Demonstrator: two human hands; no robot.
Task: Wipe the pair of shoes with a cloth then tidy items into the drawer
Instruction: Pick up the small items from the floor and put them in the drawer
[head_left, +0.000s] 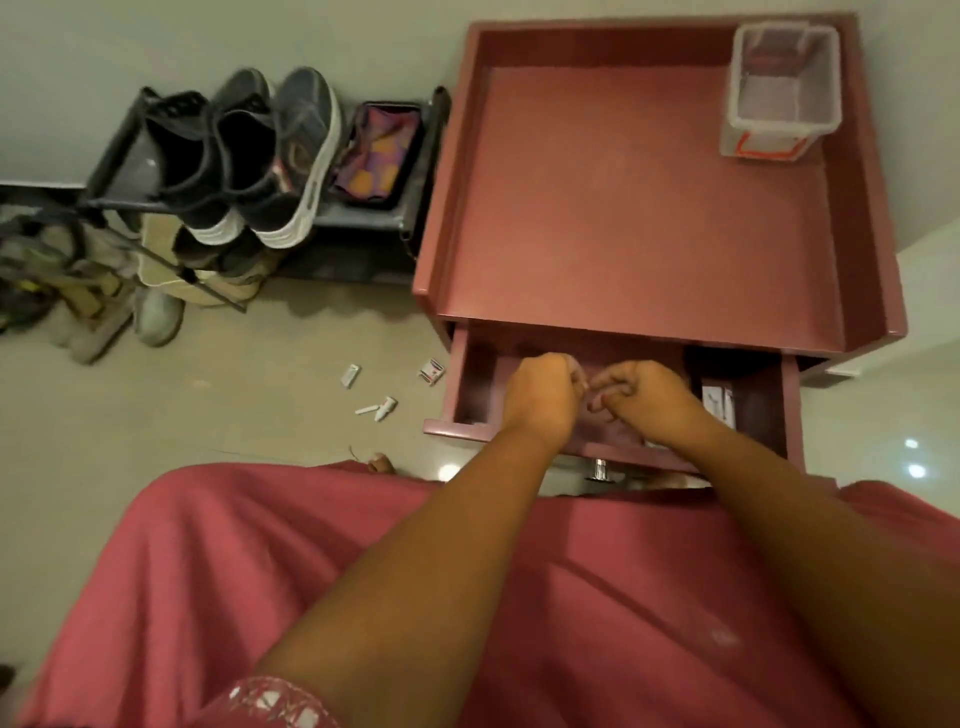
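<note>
Down inside the open drawer (467, 384), both my hands are close together over its dim middle. My left hand (545, 400) is curled into a loose fist, knuckles up, and whether anything sits inside it I cannot tell. My right hand (649, 397) is curled too, its fingers bent toward the left hand's, almost touching; whether it pinches something is hidden from me. At the drawer's right end lies a pale box (719, 405), just beside my right wrist. A metal knob (599, 469) sticks out from the drawer front below my forearms, above my red skirt (208, 571).

The drawer belongs to a reddish cabinet (623, 208) whose rimmed top carries a clear plastic container (779, 88) in its far right corner. On the floor left of the drawer are a few small white items (376, 408) and a little red-and-white packet (432, 371). Further left, the pair of grey shoes (270, 161) stands on the top shelf of a dark rack (363, 223), with a patterned cloth (379, 156) in a black tray beside them. More footwear is heaped under the rack and beside it.
</note>
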